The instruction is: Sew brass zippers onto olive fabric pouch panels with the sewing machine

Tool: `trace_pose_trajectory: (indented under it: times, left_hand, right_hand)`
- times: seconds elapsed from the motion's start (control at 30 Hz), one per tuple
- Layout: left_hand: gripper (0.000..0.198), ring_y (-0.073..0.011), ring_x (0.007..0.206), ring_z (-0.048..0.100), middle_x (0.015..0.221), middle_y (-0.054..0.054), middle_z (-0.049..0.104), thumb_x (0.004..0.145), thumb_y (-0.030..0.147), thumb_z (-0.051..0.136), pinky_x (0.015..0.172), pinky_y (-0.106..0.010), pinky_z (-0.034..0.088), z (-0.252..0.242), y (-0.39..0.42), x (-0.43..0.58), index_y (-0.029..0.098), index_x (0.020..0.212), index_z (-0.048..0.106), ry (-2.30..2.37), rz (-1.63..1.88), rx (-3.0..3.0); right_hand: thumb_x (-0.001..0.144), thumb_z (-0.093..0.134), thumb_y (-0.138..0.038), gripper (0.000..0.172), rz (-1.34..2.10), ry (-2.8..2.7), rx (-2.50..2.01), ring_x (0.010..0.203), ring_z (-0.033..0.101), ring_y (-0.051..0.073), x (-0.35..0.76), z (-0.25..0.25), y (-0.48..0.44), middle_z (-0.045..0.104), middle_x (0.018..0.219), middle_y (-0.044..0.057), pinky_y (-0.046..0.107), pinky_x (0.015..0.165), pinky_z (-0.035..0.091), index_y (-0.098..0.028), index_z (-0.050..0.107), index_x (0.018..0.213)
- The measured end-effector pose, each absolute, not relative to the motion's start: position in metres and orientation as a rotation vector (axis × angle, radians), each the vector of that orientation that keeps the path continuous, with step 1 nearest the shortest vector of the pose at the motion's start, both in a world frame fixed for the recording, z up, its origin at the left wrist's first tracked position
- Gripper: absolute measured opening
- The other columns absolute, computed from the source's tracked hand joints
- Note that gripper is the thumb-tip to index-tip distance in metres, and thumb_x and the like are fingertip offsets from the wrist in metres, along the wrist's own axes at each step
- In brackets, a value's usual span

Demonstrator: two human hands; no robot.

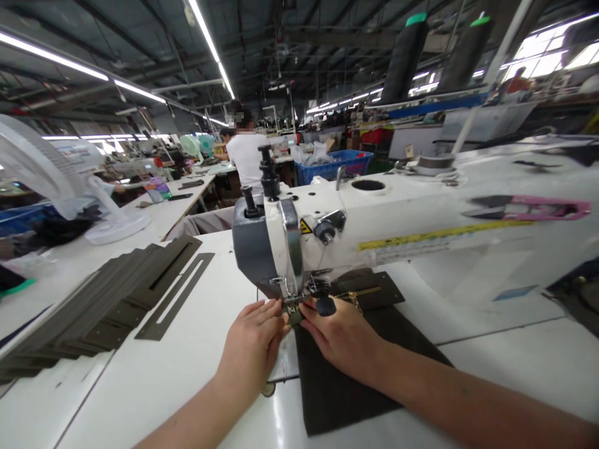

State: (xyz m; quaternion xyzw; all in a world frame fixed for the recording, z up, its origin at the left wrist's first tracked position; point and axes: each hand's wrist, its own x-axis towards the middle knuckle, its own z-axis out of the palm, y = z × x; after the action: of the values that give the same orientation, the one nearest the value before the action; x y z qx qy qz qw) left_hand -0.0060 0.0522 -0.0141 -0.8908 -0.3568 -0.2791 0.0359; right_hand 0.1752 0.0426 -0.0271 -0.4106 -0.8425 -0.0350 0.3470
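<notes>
A white sewing machine (407,215) stands before me, its presser foot (292,305) down at the work. Under the foot lies the edge of a dark olive fabric panel (346,399), which spreads over the bed towards me and to the right. My left hand (253,337) is closed at the left of the foot, fingertips pinching the fabric's edge. On the other side, my right hand (344,337) rests over the panel with its thumb and fingers closed on the fabric near the needle. A brass-coloured zipper (362,293) shows behind the right hand. The exact fingertip contact is partly hidden.
Overlapping olive pieces (93,305) lie in a row on the left, beside a slotted piece (175,296). A white fan (112,212) stands farther left. Pink-handled thread snips (533,207) rest on the machine arm. Beyond are a blue crate (334,165) and a person in white (248,159).
</notes>
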Motion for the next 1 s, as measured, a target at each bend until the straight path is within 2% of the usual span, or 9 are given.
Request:
trace_pose_trajectory:
  times: [0.17, 0.3, 0.37, 0.43, 0.53, 0.6, 0.7, 0.83, 1.0]
  left_hand:
    - [0.019, -0.0202, 0.093, 0.063, 0.097, -0.007, 0.068, 0.085, 0.016, 0.044, 0.087, -0.039, 0.048, -0.013, 0.052, -0.005, 0.018, 0.081, 0.062, -1.194, -0.822, -2.734]
    - [0.031, -0.0298, 0.11, 0.052, 0.114, -0.017, 0.059, 0.085, 0.031, 0.048, 0.094, -0.052, 0.039, -0.011, 0.045, -0.005, 0.012, 0.108, 0.056, -1.395, -0.612, -2.578]
    - [0.05, -0.0351, 0.119, 0.043, 0.124, -0.021, 0.05, 0.084, 0.043, 0.048, 0.095, -0.057, 0.034, -0.012, 0.035, -0.005, 0.009, 0.119, 0.049, -1.426, -0.473, -2.538]
    - [0.056, -0.0354, 0.124, 0.036, 0.132, -0.019, 0.043, 0.084, 0.048, 0.045, 0.096, -0.058, 0.032, -0.014, 0.02, -0.006, 0.012, 0.127, 0.043, -1.376, -0.383, -2.567]
    - [0.05, -0.0321, 0.127, 0.032, 0.137, -0.015, 0.037, 0.088, 0.044, 0.04, 0.097, -0.055, 0.033, -0.018, -0.004, -0.007, 0.019, 0.131, 0.038, -1.321, -0.392, -2.618]
    - [0.045, -0.0304, 0.127, 0.032, 0.138, -0.013, 0.037, 0.089, 0.041, 0.038, 0.097, -0.055, 0.033, -0.019, -0.015, -0.007, 0.021, 0.13, 0.04, -1.356, -0.461, -2.639]
    - [0.04, -0.0299, 0.125, 0.036, 0.133, -0.013, 0.044, 0.088, 0.04, 0.041, 0.098, -0.056, 0.031, -0.018, -0.022, -0.002, 0.02, 0.122, 0.048, -1.448, -0.599, -2.672]
    - [0.037, -0.0317, 0.12, 0.041, 0.124, -0.014, 0.051, 0.078, 0.033, 0.057, 0.098, -0.056, 0.03, -0.012, -0.022, 0.008, 0.017, 0.111, 0.054, -1.562, -0.822, -2.754]
    - [0.015, -0.0237, 0.085, 0.061, 0.087, -0.008, 0.065, 0.077, 0.027, 0.055, 0.077, -0.042, 0.048, 0.002, -0.034, 0.007, 0.017, 0.088, 0.051, -1.914, -1.4, -2.988]
  right_hand:
    - [0.082, 0.05, -0.024, 0.02, -0.143, -2.234, -1.282, 0.09, 0.058, 0.025, 0.176, -0.024, 0.043, 0.064, 0.095, 0.013, 0.044, 0.092, 0.039, -0.013, 0.063, 0.093]
    - [0.076, 0.055, -0.053, 0.055, -0.158, -2.181, -1.528, 0.112, 0.046, 0.036, 0.177, -0.027, 0.038, 0.058, 0.111, 0.021, 0.056, 0.1, 0.025, -0.007, 0.06, 0.106]
    - [0.073, 0.055, -0.06, 0.074, -0.169, -2.137, -1.598, 0.122, 0.034, 0.039, 0.177, -0.034, 0.028, 0.048, 0.123, 0.026, 0.056, 0.101, 0.024, 0.0, 0.053, 0.116]
    - [0.074, 0.053, -0.059, 0.08, -0.181, -2.119, -1.604, 0.126, 0.027, 0.039, 0.178, -0.039, 0.012, 0.04, 0.13, 0.029, 0.055, 0.1, 0.027, 0.004, 0.044, 0.123]
    - [0.086, 0.041, -0.045, 0.063, -0.203, -2.104, -1.496, 0.127, 0.03, 0.031, 0.193, -0.034, -0.014, 0.038, 0.134, 0.023, 0.051, 0.099, 0.032, -0.001, 0.035, 0.13]
    - [0.089, 0.035, -0.036, 0.05, -0.27, -1.999, -1.524, 0.124, 0.036, 0.029, 0.216, -0.023, -0.027, 0.043, 0.131, 0.02, 0.049, 0.096, 0.035, -0.005, 0.038, 0.128]
    - [0.086, 0.04, -0.04, 0.039, -0.386, -1.753, -1.864, 0.101, 0.052, 0.035, 0.258, -0.013, -0.039, 0.06, 0.102, 0.02, 0.052, 0.08, 0.041, -0.009, 0.058, 0.101]
    - [0.083, 0.043, -0.044, 0.032, -0.022, -1.664, -1.928, 0.073, 0.058, 0.026, 0.284, -0.018, -0.055, 0.062, 0.073, 0.009, 0.039, 0.067, 0.045, -0.017, 0.058, 0.075]
    - [0.083, 0.045, -0.047, 0.028, 0.184, -1.52, -1.683, 0.066, 0.058, 0.019, 0.265, -0.011, -0.084, 0.062, 0.073, 0.002, 0.03, 0.062, 0.045, -0.022, 0.055, 0.075]
